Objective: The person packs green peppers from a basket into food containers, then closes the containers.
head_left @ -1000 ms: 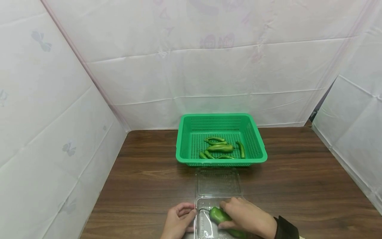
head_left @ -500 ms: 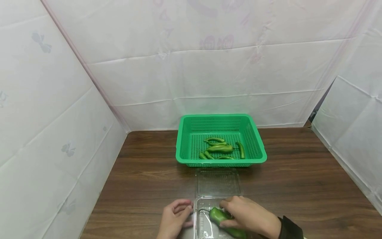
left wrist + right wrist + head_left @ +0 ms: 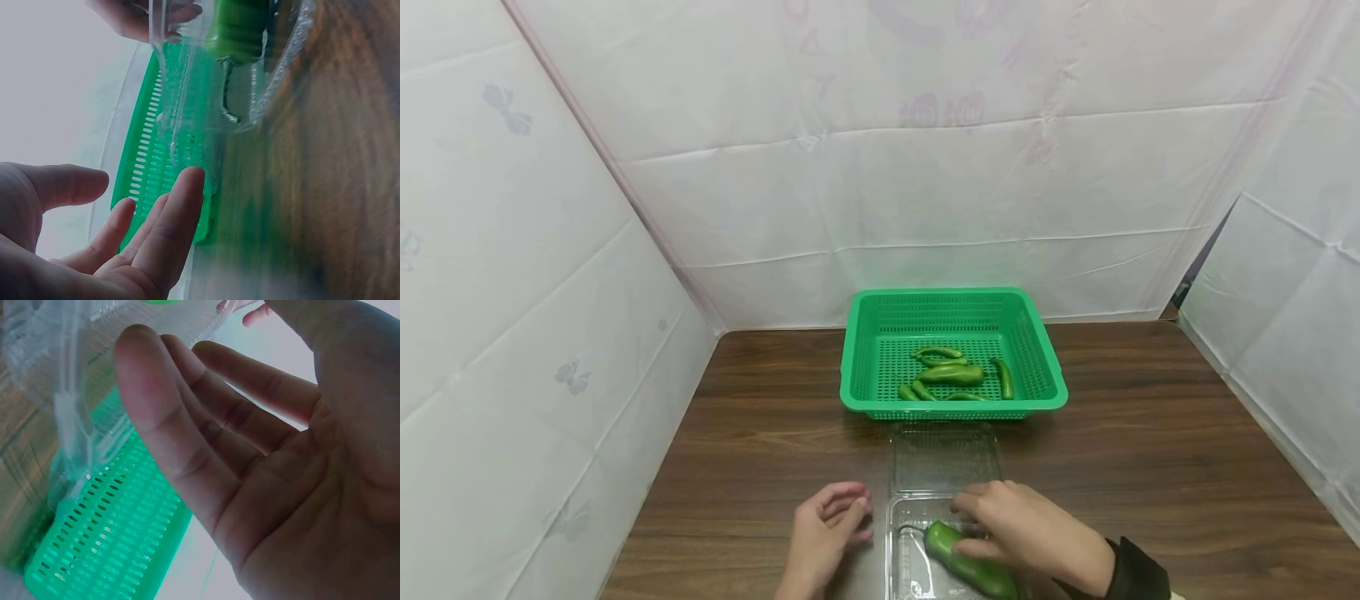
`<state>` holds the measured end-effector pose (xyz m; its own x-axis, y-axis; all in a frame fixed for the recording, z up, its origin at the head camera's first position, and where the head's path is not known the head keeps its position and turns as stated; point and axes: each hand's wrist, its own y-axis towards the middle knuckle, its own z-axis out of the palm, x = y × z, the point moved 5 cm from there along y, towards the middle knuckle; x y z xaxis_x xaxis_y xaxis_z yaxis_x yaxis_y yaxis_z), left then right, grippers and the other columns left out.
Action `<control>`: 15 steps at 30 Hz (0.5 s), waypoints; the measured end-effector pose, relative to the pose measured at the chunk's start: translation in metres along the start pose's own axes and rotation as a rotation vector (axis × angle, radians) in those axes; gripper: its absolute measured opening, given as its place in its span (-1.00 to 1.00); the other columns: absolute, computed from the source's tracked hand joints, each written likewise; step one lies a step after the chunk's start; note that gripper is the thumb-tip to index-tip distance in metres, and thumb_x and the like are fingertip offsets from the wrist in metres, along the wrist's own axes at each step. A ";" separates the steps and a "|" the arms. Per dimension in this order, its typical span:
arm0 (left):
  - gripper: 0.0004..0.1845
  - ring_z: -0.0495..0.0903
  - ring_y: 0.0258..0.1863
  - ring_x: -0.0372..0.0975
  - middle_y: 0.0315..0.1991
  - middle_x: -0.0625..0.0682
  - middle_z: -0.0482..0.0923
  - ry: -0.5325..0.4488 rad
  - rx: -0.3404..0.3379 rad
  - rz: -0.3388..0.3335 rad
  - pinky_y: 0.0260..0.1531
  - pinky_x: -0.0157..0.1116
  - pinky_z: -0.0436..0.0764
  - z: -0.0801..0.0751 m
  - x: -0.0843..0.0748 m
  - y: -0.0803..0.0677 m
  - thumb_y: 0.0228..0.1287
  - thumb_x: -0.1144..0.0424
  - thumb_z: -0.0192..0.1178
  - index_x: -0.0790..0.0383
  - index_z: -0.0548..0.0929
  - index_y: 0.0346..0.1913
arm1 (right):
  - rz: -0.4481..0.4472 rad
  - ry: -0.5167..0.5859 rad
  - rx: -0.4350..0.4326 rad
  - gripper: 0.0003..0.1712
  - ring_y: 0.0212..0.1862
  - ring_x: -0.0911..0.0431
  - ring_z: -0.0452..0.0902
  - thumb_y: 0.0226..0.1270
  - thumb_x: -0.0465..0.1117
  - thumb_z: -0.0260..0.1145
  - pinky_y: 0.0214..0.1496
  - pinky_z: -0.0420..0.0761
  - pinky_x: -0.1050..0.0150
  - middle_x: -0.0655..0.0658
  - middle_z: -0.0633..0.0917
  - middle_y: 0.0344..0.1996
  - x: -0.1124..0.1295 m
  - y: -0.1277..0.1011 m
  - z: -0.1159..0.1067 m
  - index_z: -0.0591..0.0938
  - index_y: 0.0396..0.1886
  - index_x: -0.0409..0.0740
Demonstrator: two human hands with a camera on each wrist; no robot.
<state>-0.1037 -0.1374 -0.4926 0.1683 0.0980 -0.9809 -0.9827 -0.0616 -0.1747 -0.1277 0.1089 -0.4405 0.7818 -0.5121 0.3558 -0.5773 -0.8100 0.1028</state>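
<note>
A large green pepper (image 3: 970,562) with a long thin stem lies slantwise in the base of a clear plastic clamshell box (image 3: 891,554). The box's lid (image 3: 943,458) is folded back flat toward the basket. My right hand (image 3: 1022,533) hovers over the pepper's right side; the right wrist view shows its fingers (image 3: 169,431) relaxed with nothing in them. Left of the box, a small gap away, my left hand (image 3: 823,537) is held with loosely bent fingers. In the left wrist view the pepper (image 3: 240,28) shows through the box wall, beyond the spread left fingers (image 3: 175,231).
A green plastic basket (image 3: 1052,367) stands at the back of the wooden table (image 3: 760,433), right behind the lid. Several green peppers (image 3: 951,375), mostly thin ones, lie in it. White sheeting (image 3: 760,192) hangs behind and along both sides.
My left hand has drawn away from the box's left edge, toward the left. My right hand has let go of the pepper and lifted slightly; the pepper stays in the box.
</note>
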 end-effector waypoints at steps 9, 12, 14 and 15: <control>-0.59 0.77 -0.10 -0.08 0.07 0.43 0.64 0.005 -0.053 0.044 -0.16 -0.17 0.78 -0.004 -0.014 0.006 0.40 0.44 0.27 0.61 0.52 0.21 | -0.121 -0.117 -0.188 -0.71 -0.36 0.39 0.59 0.33 0.04 0.48 -0.42 0.56 0.53 0.13 0.70 -0.30 0.005 0.003 -0.018 0.69 -0.09 0.00; -0.61 0.78 -0.12 -0.10 0.07 0.44 0.65 0.008 -0.069 0.080 -0.17 -0.17 0.78 -0.006 -0.020 0.010 0.40 0.45 0.27 0.61 0.53 0.19 | -0.121 -0.103 -0.207 -0.70 -0.36 0.40 0.58 0.37 0.05 0.46 -0.40 0.55 0.55 0.14 0.69 -0.29 0.004 0.005 -0.023 0.69 -0.06 0.00; -0.62 0.78 -0.14 -0.15 0.06 0.44 0.65 0.011 -0.075 0.109 -0.17 -0.17 0.78 -0.007 -0.025 0.013 0.40 0.46 0.27 0.61 0.54 0.19 | -0.106 -0.087 -0.207 -0.68 -0.37 0.41 0.55 0.39 0.05 0.44 -0.40 0.53 0.55 0.15 0.69 -0.28 0.003 0.007 -0.026 0.69 -0.02 0.00; -0.62 0.78 -0.14 -0.17 0.06 0.44 0.65 0.014 -0.075 0.122 -0.17 -0.17 0.78 -0.007 -0.027 0.014 0.41 0.46 0.26 0.61 0.54 0.19 | -0.102 -0.088 -0.212 -0.68 -0.38 0.42 0.53 0.39 0.06 0.44 -0.41 0.51 0.55 0.15 0.67 -0.29 0.003 0.007 -0.028 0.69 -0.01 0.00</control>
<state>-0.1211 -0.1474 -0.4686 0.0491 0.0709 -0.9963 -0.9875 -0.1462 -0.0590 -0.1363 0.1098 -0.4125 0.8507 -0.4614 0.2519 -0.5237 -0.7853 0.3300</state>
